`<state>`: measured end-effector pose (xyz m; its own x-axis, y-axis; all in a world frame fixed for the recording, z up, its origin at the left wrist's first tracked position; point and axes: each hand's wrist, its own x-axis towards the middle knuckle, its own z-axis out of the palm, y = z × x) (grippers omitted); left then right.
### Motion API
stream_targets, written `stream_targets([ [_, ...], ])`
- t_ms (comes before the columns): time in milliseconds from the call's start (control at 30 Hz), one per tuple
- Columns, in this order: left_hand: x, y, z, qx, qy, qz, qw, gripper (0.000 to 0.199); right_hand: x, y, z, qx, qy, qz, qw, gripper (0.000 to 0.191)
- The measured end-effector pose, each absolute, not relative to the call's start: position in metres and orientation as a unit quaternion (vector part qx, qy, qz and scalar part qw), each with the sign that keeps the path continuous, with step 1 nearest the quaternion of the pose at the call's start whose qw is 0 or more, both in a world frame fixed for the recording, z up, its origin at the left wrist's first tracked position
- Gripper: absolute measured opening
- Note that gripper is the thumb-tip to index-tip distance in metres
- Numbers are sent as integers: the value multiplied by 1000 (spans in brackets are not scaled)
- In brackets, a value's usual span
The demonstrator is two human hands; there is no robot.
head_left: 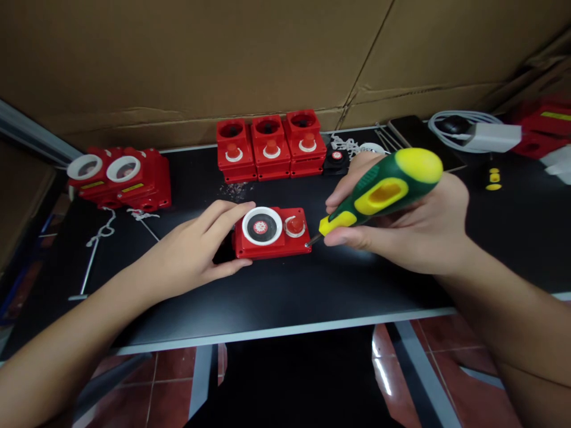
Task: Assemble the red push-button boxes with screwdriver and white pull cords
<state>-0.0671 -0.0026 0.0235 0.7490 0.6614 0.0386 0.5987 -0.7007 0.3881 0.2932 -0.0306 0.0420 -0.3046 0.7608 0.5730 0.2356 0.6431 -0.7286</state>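
Observation:
A red box-shaped housing (292,245) lies on the black table, with a white-ringed round black part on its left half and a red knob (295,224) on its right. My left hand (203,246) is closed around the housing's left end, thumb at the near side and fingers at the far side. In my right hand (401,229) is a green and yellow screwdriver (381,190), tilted, its handle up to the right. The tip of its shaft meets the housing's near right corner, at a screw spot.
Three red housings (271,148) stand in a row at the back. Two more with white rings (143,178) sit at left, near a thin metal T-bar (91,267). At right are a white charger with cable (495,137), a dark flat device (423,139) and small yellow pieces (493,178).

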Motion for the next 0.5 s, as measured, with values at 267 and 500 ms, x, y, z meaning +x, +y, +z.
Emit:
stream_targets([
  [267, -68, -3, 24, 921, 330, 105, 178, 75, 289, -40, 43, -326, -697, 385, 509, 42],
  [500, -69, -3, 24, 922, 333, 99, 170, 75, 288, -42, 44, -308, -693, 435, 486, 26],
])
